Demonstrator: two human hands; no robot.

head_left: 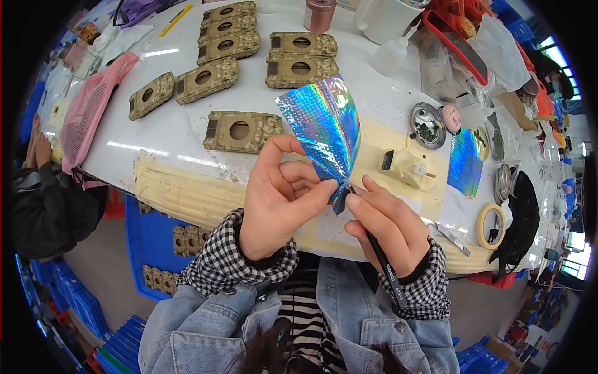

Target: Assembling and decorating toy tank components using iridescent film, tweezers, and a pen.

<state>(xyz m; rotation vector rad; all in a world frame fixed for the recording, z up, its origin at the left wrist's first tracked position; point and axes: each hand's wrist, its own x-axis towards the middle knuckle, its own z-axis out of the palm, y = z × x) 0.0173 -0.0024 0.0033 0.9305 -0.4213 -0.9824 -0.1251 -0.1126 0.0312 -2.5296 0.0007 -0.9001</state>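
Note:
My left hand [277,193] pinches the lower edge of a shiny blue holographic sheet [324,124] between thumb and fingers, holding it raised above the table's front edge. The sheet is creased and gathered to a narrow point at the bottom. In my right hand [392,230] is a slim black pen-like tool [381,258]; its tip meets the gathered end of the sheet, where fingers partly hide it. Just behind my left hand lies a camouflage model tank hull [242,131] with a round opening on top.
Several more camouflage hulls [302,70] stand at the back. To the right are a beige model part [408,167], a second holographic sheet [465,163], a round metal dish [427,124], metal tweezers [453,239] and a tape roll [491,225]. A co-worker [53,206] sits at the left.

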